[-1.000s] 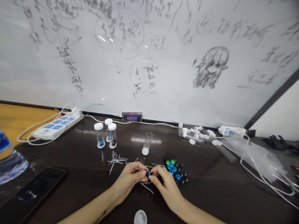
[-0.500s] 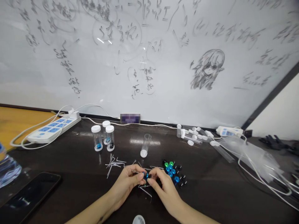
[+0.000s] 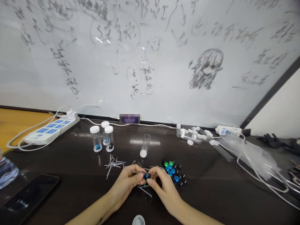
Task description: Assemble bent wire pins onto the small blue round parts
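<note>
My left hand [image 3: 127, 184] and my right hand [image 3: 161, 187] meet low in the middle of the dark table [image 3: 70, 175]. Both pinch one small blue and black part [image 3: 146, 176] between their fingertips. Thin bent metal pins [image 3: 114, 163] lie scattered just behind my left hand, and a few lie under the hands. A cluster of small blue, green and black parts [image 3: 172, 172] sits right behind my right hand. An open clear tube [image 3: 145, 145] stands further back. Three capped clear vials [image 3: 102, 138] stand to its left.
A black phone [image 3: 25, 196] and a water bottle [image 3: 6, 168] lie at the left edge. A white power strip [image 3: 49, 129] with cables runs along the whiteboard wall. Loose tubes and caps [image 3: 194, 136], plastic bags [image 3: 253, 154] and cables fill the right side. A white cap [image 3: 138, 220] sits near me.
The view has drifted slightly, so everything sits a little further left in the picture. Both hands stay together on the small part with only slight finger motion.
</note>
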`<state>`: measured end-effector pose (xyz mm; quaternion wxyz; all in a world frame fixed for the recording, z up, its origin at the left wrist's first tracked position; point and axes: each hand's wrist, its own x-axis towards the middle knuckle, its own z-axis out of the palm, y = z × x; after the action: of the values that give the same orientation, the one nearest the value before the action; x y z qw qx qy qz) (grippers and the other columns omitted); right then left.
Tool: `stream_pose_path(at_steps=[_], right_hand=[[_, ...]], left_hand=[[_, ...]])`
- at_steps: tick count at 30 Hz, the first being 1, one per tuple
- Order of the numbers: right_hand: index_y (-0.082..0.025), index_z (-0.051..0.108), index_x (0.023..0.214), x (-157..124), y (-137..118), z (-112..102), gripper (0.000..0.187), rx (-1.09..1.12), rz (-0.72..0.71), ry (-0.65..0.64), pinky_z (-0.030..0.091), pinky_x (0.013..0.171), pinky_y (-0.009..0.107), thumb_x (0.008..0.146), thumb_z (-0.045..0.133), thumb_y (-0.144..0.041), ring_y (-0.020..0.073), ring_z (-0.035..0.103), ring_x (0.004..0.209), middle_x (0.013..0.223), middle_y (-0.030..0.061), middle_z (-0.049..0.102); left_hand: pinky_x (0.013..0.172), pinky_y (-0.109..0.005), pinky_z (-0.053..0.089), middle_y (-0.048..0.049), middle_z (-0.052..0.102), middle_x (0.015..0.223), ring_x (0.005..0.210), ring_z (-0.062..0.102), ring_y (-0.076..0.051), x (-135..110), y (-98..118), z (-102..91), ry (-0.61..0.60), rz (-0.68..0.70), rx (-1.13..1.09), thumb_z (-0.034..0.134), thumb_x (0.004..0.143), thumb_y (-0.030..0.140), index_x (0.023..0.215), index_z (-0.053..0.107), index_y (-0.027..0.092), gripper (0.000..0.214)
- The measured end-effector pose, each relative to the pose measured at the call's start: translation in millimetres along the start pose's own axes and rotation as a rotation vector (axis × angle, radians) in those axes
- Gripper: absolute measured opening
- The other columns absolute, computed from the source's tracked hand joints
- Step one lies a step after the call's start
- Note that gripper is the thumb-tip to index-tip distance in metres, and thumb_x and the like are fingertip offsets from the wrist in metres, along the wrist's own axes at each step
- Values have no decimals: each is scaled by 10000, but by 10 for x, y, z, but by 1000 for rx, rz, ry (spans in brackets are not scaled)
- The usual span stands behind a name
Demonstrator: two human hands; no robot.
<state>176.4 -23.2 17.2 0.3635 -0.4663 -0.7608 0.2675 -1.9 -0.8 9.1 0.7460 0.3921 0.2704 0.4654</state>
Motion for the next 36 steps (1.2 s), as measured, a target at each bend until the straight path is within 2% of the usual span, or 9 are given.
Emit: stream_pose_path(at_steps=[5,7,9,12,14,18,23,30,36], right_hand=[[-207,551,739,5,-5,-16,339,-50,-23,-36,367,743,285,994,350,-304,172,512,777,742,-11,574],[-209,552,761,7,10,-5,274,-53,-19,-39,371,733,281,974,410,-307,174,510,777,752,-12,571],[-217,549,873,4,27,8,118,-20,-9,-12,387,725,276,926,516,-317,177,511,786,806,-8,567],[-228,518,994,1,34,15,150,42,-8,18,402,730,274,895,566,-330,174,518,789,872,-3,558],[-228,535,934,4,23,9,113,19,-13,3,394,733,279,937,491,-331,177,514,794,853,-3,561],[-213,534,754,10,-13,-9,277,-85,-10,-40,370,719,285,978,398,-303,180,493,772,757,-9,552],[-221,537,884,-2,-26,-15,28,-58,-16,-11,386,720,278,912,537,-221,182,497,794,813,-8,556],[-217,552,874,9,15,-3,30,-34,7,0,389,721,267,890,574,-203,178,509,798,802,-13,559],[-203,554,712,13,3,-12,331,-60,20,-39,363,721,267,980,400,-321,174,510,779,723,-16,575]], left_hand=[[681,-231,442,-36,655,745,653,581,-110,-10,3,11,-4,-16,12,734,708,206,776,680,128,117],[686,-229,441,-35,653,747,661,581,-109,-12,-4,9,-4,-8,6,733,709,199,776,680,127,112],[692,-228,441,-35,652,748,669,581,-109,-13,-7,3,-7,1,-2,725,719,196,777,679,126,102],[701,-233,441,-41,654,762,674,578,-110,-11,-6,-5,-19,6,1,709,736,195,790,678,126,93],[700,-231,440,-39,653,758,669,575,-108,-9,-3,-7,-19,1,8,710,735,191,792,678,126,92],[701,-226,438,-34,651,749,668,575,-105,-7,-5,-7,-16,-1,14,713,732,188,798,677,126,97],[700,-221,438,-34,648,756,664,569,-96,7,-21,-25,-29,10,-4,698,749,182,804,678,121,85],[701,-226,438,-33,639,756,669,571,-100,11,-32,-35,-37,-1,-12,702,742,175,799,680,120,82],[704,-229,440,-30,635,770,674,575,-103,2,-27,-33,-20,-9,6,710,736,182,799,679,128,89]])
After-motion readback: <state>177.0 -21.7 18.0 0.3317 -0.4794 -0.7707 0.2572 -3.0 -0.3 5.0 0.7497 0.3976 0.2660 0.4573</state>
